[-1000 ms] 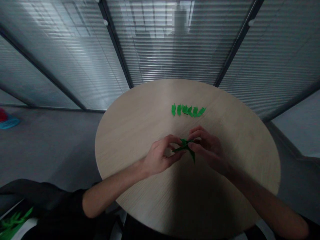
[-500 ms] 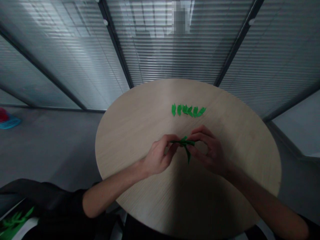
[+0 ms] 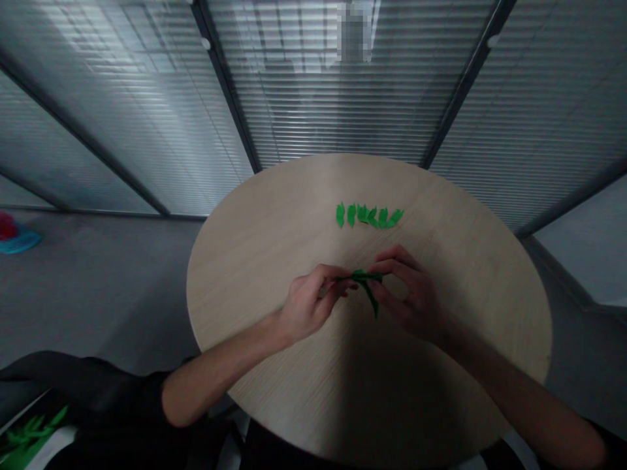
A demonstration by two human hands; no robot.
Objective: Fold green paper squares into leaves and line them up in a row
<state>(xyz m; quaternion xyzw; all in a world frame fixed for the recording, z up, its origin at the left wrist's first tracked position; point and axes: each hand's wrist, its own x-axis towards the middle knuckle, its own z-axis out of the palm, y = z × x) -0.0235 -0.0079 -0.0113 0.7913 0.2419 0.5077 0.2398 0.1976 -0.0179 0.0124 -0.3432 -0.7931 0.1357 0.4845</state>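
Observation:
Both hands hold a small green sprig of leaf-shaped cutouts (image 3: 366, 282) above the middle of the round wooden table (image 3: 264, 274). My left hand (image 3: 311, 305) pinches its left end between thumb and fingers. My right hand (image 3: 406, 294) grips the right end with curved fingers, and one narrow leaf hangs down between the hands. Beyond the fingers, several loose green leaf cutouts (image 3: 367, 216) lie flat in a neat row, apart from both hands. The material of the cutouts is hard to tell.
The round table stands before a glass wall with slatted blinds (image 3: 343, 91). A grey floor surrounds it. A red and blue object (image 3: 14, 238) sits on the floor at far left. A dark sleeve (image 3: 88, 385) and a green-printed sheet (image 3: 29, 434) show at lower left.
The held sprig has turned a little between the fingers, and its hanging leaf has swung. My left hand has shifted slightly left. The row of leaves on the table has not moved.

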